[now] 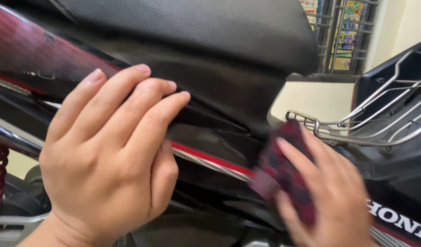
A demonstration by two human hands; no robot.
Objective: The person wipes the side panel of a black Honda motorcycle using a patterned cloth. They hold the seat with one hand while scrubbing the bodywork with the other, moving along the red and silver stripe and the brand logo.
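The left hand (107,155) lies flat with open grip on the glossy panel (210,137) under the textured seat (187,27), while the blurred right hand (329,192) presses a red cloth (279,169) near the wire rack (370,123).

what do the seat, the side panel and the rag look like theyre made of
Seat: likely vinyl, matte black with fine woven-look grain. Side panel under the left hand: probably glossy painted plastic, showing reflections and a red stripe. Rag in the right hand: soft cloth, dark red and black, blurred.
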